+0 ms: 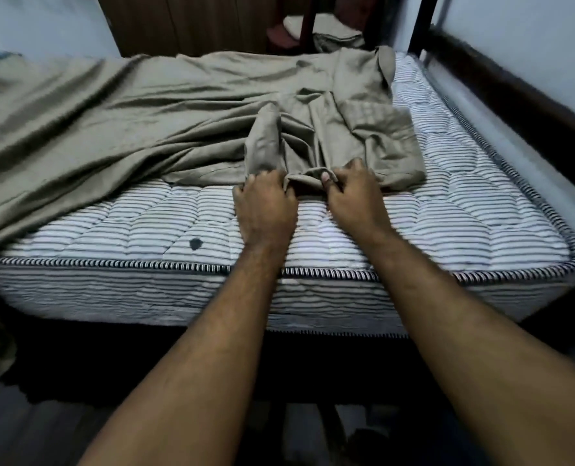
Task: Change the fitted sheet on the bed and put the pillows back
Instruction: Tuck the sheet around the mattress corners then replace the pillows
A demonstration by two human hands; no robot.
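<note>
The olive sheet [144,122] lies rumpled across the far half of the striped mattress [447,210]. The left hand [265,206] and right hand [353,193] both pinch its near edge. A dark bed frame [514,95] meets the pale wall [531,38].

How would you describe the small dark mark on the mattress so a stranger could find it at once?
Start at the striped mattress, bare along its near edge. Look left of the left hand, just short of the corded border. The dark spot is the only solid blot there, breaking the thin stripes.

Both arms outstretched — left grip [265,205], right grip [353,193] clenched.
</note>
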